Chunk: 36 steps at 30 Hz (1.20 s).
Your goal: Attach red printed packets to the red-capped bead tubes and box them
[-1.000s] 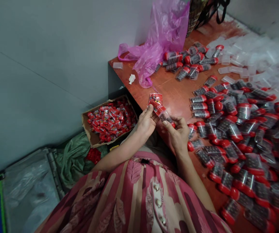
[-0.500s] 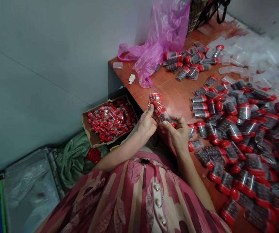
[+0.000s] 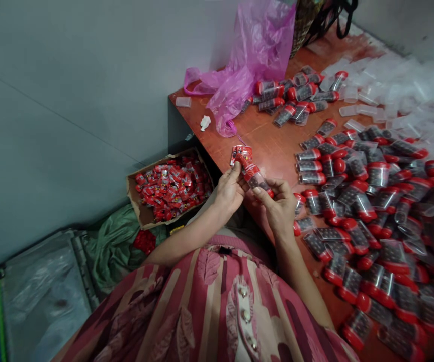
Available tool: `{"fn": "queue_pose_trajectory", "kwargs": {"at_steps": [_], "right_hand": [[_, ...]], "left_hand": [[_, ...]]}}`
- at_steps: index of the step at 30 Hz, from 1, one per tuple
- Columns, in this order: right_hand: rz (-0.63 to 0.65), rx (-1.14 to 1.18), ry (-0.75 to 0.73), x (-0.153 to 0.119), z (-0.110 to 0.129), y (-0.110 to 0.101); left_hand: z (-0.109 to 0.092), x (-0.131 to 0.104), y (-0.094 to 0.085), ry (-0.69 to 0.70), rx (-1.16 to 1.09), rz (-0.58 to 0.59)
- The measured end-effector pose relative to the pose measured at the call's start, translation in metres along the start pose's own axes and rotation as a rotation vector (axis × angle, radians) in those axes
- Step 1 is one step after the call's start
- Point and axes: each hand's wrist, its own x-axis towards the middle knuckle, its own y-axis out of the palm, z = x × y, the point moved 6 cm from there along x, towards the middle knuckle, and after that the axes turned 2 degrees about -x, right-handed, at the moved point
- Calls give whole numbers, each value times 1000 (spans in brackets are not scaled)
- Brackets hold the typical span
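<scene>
The right hand (image 3: 280,208) had its grip closed on the lower end of a small clear plastic tube with dark round pieces inside (image 3: 259,182), beside its red end. The thumb pressed the wall, and the grip was open only as wide as the tube; some fingertips were hidden behind it. The left hand (image 3: 229,193) had a narrower grip, with thumb and fingers pinching the soft-looking red printed wrap (image 3: 241,160) at the upper end. The tube was tilted between both hands, at the left edge of the tabletop (image 3: 273,146).

I judged this tube to be light, with a thin, smooth wall, rather stiff but easy to dent, and perhaps slippery. The best place to hold it seemed to be the firm red end, with a gentle pinch; the wrap could crease or slide.

Beyond the left edge, lower down, was an open brown cardboard box (image 3: 141,211) with small red packets (image 3: 167,186). Just past the hands lay flat red printed pieces (image 3: 245,150). To the right was a heap of red-ended filled tubes (image 3: 356,196). Farther away were a thin pink plastic bag (image 3: 265,40) and, toward the far right corner, empty clear plastic tubes (image 3: 420,95).
</scene>
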Motion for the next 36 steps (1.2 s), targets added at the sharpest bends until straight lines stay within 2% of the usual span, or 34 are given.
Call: {"fn": "queue_pose_trajectory", "kwargs": {"at_steps": [5, 21, 27, 36], "right_hand": [[-17, -2, -19, 1, -1, 0], [38, 1, -52, -1, 3, -2], [77, -61, -87, 3, 7, -6], [90, -71, -48, 11, 8, -12]], "left_hand": [[-4, 2, -2, 38, 11, 1], [-1, 3, -1, -29, -27, -37], [-4, 1, 3, 0, 70, 45], [-13, 2, 2, 65, 137, 77]]}}
